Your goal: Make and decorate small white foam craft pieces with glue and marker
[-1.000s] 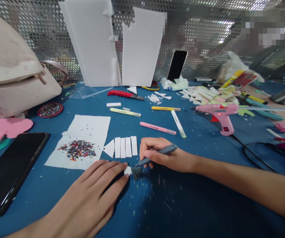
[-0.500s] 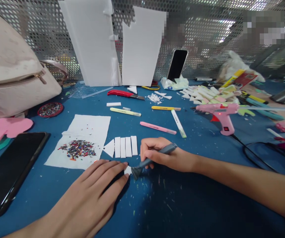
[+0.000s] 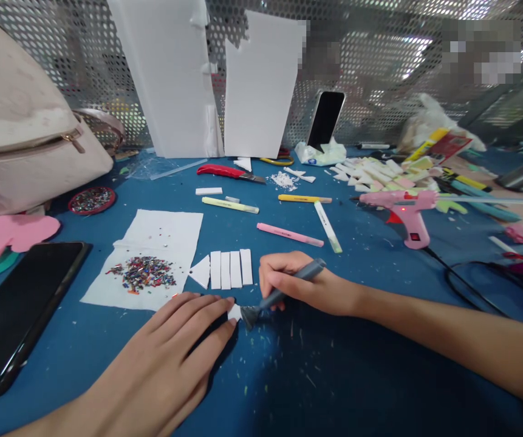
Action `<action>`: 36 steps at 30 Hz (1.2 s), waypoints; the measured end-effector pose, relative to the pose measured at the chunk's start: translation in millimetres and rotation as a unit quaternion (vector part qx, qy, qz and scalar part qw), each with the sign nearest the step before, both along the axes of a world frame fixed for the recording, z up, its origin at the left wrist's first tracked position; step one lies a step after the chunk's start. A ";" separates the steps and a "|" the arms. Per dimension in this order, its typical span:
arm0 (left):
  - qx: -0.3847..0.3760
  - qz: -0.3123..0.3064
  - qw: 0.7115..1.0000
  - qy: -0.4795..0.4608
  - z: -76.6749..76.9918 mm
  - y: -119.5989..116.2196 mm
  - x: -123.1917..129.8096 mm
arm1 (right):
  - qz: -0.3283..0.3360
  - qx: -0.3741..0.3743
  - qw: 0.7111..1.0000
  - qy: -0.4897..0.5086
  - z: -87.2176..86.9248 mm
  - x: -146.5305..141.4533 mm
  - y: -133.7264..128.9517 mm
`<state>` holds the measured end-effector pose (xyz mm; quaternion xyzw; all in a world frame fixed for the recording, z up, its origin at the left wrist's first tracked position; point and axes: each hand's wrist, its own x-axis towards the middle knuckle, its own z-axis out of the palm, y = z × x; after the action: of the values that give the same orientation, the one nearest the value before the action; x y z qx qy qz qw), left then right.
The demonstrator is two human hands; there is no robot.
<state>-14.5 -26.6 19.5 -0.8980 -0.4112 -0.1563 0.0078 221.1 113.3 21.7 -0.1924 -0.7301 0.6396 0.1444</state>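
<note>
My left hand (image 3: 174, 340) lies low over the blue table, its thumb and fingertips closed on a small white foam piece (image 3: 234, 312). A dark grey, fan-shaped part (image 3: 249, 317) adjoins that piece on the right; whether it is coloured foam, I cannot tell. My right hand (image 3: 300, 284) is closed around a grey marker (image 3: 307, 271), slanted with its lower end at the dark part. Just above the fingertips, several white foam strips (image 3: 225, 270) lie side by side next to a white foam triangle (image 3: 201, 272) with a dark dot.
Loose beads (image 3: 145, 275) cover a white paper (image 3: 165, 227). Beyond lie highlighters (image 3: 290, 235) and a red cutter (image 3: 225, 172). At right stand a pink glue gun (image 3: 413, 209) with its cord and a pile of foam strips (image 3: 379, 173). A phone (image 3: 19, 315) lies at left.
The grey marker has shifted slightly to the right and its tilt has changed a little. My left hand and the foam piece stay in place.
</note>
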 end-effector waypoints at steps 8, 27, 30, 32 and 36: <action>-0.012 0.002 1.000 0.000 -2.2 -1.9 -0.6 | -0.015 0.007 1.000 0.006 -0.5 0.5 -0.1; -0.016 0.022 0.999 -0.025 -6.5 -5.1 1.5 | -0.006 0.008 1.000 0.012 -1.0 0.7 0.1; -0.020 0.026 0.999 -0.015 -5.4 -5.4 1.9 | -0.026 0.005 1.000 0.013 -0.9 0.5 -0.1; -0.027 0.029 0.999 -0.011 -5.0 -5.2 2.1 | -0.017 0.003 1.000 0.015 -0.9 0.3 -0.2; -0.028 0.025 0.999 -0.018 -5.3 -5.1 1.9 | -0.031 0.002 0.999 0.016 -1.4 0.4 0.0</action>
<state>-12.7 -31.6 14.2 -0.8844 -0.4376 -0.1609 -0.0206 221.4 113.3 20.3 -0.2050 -0.7225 0.6363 0.1761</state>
